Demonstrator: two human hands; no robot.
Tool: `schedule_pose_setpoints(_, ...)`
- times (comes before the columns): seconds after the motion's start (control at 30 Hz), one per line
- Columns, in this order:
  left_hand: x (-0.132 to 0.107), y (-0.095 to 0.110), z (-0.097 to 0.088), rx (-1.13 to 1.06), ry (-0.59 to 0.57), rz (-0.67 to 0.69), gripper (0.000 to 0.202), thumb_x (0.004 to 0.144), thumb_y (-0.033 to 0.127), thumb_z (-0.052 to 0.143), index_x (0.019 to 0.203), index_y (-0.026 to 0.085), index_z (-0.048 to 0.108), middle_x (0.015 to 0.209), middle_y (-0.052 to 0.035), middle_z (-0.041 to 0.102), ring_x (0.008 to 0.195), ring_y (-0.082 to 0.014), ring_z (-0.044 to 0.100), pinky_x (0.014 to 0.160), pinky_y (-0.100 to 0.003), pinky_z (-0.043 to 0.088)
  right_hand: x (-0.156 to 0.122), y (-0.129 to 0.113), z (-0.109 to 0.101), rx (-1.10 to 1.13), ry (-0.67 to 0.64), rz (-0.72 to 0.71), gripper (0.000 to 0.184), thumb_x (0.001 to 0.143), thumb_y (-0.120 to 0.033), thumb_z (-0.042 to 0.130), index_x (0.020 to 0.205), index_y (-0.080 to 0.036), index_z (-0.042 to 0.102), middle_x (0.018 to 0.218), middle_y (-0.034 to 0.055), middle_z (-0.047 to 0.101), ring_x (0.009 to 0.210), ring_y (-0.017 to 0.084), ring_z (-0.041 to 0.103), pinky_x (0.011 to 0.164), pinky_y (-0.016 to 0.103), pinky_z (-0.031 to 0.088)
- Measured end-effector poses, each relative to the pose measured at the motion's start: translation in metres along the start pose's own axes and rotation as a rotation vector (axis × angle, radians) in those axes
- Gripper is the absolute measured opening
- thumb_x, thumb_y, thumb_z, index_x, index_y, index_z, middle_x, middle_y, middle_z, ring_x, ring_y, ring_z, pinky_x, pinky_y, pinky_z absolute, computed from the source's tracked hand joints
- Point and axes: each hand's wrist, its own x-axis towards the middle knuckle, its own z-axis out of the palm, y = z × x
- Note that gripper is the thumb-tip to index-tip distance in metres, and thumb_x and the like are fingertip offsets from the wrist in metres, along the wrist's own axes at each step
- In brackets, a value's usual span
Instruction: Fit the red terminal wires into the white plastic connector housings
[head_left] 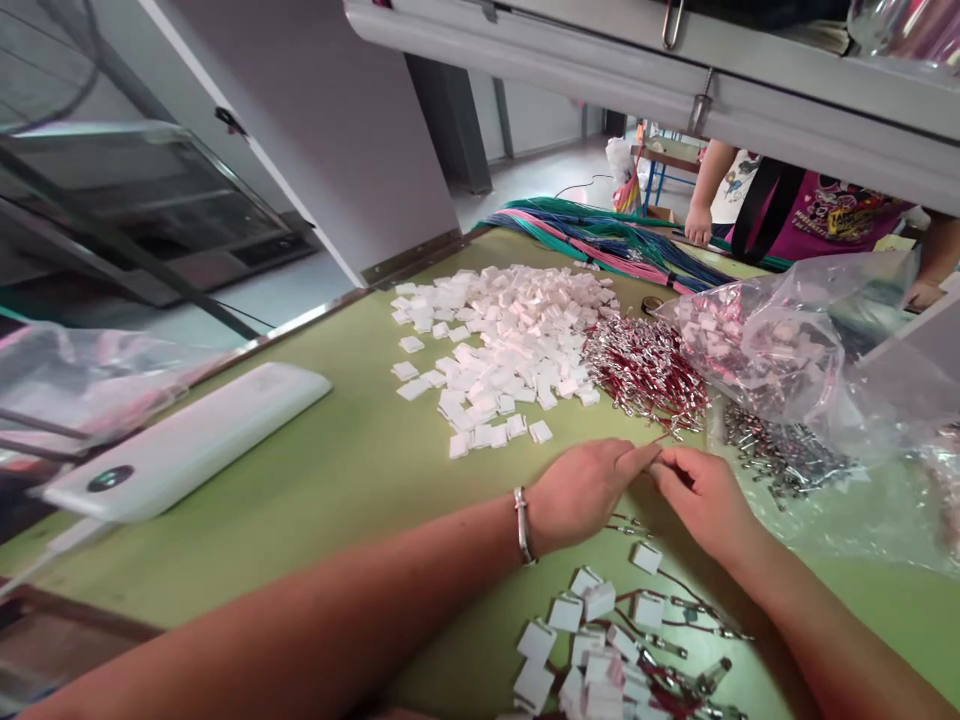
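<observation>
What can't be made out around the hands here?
Head view only:
- What left hand and right hand pinch, if anything: fingertips cover it.
- Contents of clear bag: blurred by crinkled plastic.
- Pile of wired white pieces: cut off by bottom edge.
- Terminals in red wire heap: too small.

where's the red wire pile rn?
Head view, centre-right: the red wire pile lies on the green table, between the white connector pile and the clear plastic bag.

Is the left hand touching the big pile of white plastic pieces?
No, the left hand sits clear of the white pile, fingertips meeting the right hand at a thin red wire.
</observation>
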Motion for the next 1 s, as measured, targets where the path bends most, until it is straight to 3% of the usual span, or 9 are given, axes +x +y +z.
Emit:
schedule_pose_setpoints(0.07,0.001,-0.003,-0.001,-0.073,0.003,-0.094,0.029,0.092,0.015,0.038,0.113,0.016,0.059,0.084,-0.0059,0.067,0.073,-0.0163,0.062,0.067,-0.028,0.051,0.005,0.011,-0.022,-0.057,-0.024,-0.007,0.033,0.093,-0.036,0.040,0.075,-0.021,0.064,0.065,0.0000,0.062,0.061,0.014,0.055,0.059,0.025,0.042)
schedule_pose_setpoints(0.2,0.005,-0.010,-0.007,-0.259,0.080,-0.264,0.028,0.096,0.025,0.038,0.096,0.017,0.064,0.087,-0.0046,0.070,0.075,-0.0144,0.064,0.069,-0.025,0.051,0.016,0.066,-0.066,-0.502,0.091,-0.005,0.021,0.085,-0.024,0.049,0.090,-0.022,0.069,0.089,0.0057,0.065,0.074,0.019,0.058,0.068,0.031,0.045)
schedule_pose_setpoints(0.3,0.006,-0.015,-0.008,-0.310,0.100,-0.318,0.026,0.093,0.024,0.042,0.091,0.017,0.067,0.086,-0.0042,0.070,0.075,-0.0141,0.063,0.070,-0.024,0.051,0.022,0.106,-0.075,-0.603,0.007,-0.122,0.026,0.083,-0.016,0.047,0.095,-0.020,0.070,0.095,0.0079,0.063,0.084,0.020,0.059,0.079,0.034,0.046)
schedule_pose_setpoints(0.4,0.005,-0.015,-0.008,-0.310,0.088,-0.308,0.026,0.091,0.026,0.045,0.088,0.018,0.069,0.084,-0.0046,0.070,0.074,-0.0138,0.063,0.070,-0.024,0.050,0.025,0.120,-0.069,-0.632,0.007,-0.132,0.024,0.086,-0.020,0.047,0.087,-0.019,0.070,0.090,0.0077,0.063,0.082,0.021,0.059,0.077,0.034,0.046)
schedule_pose_setpoints(0.57,0.005,-0.014,-0.009,-0.389,0.099,-0.359,0.025,0.089,0.026,0.046,0.084,0.017,0.069,0.078,-0.0032,0.069,0.069,-0.0123,0.061,0.065,-0.022,0.048,0.023,0.100,-0.063,-0.671,0.074,-0.108,0.025,0.089,-0.026,0.044,0.082,-0.019,0.066,0.091,0.0106,0.064,0.078,0.022,0.059,0.069,0.034,0.044)
schedule_pose_setpoints(0.7,0.006,-0.011,-0.010,-0.476,0.095,-0.428,0.022,0.087,0.025,0.049,0.082,0.016,0.069,0.076,-0.0023,0.068,0.067,-0.0121,0.060,0.064,-0.022,0.048,0.013,0.066,-0.056,-0.493,0.297,-0.034,0.021,0.091,-0.034,0.041,0.090,-0.021,0.058,0.081,0.0074,0.065,0.067,0.020,0.059,0.063,0.031,0.041)
schedule_pose_setpoints(0.8,0.006,-0.007,-0.010,-0.513,0.076,-0.410,0.020,0.087,0.026,0.051,0.084,0.016,0.069,0.079,-0.0024,0.069,0.070,-0.0122,0.060,0.066,-0.022,0.047,0.005,0.037,-0.038,-0.195,0.223,-0.006,0.021,0.093,-0.038,0.038,0.090,-0.023,0.051,0.062,-0.0009,0.058,0.053,0.016,0.053,0.056,0.028,0.039)
schedule_pose_setpoints(1.0,0.006,0.002,-0.015,-0.421,0.013,-0.336,0.028,0.091,0.025,0.046,0.070,0.016,0.063,0.062,0.0012,0.057,0.058,-0.0098,0.048,0.056,-0.022,0.037,-0.003,0.005,-0.001,0.095,0.045,-0.002,0.019,0.091,-0.035,0.041,0.086,-0.023,0.054,0.063,-0.0018,0.055,0.056,0.014,0.052,0.054,0.025,0.041)
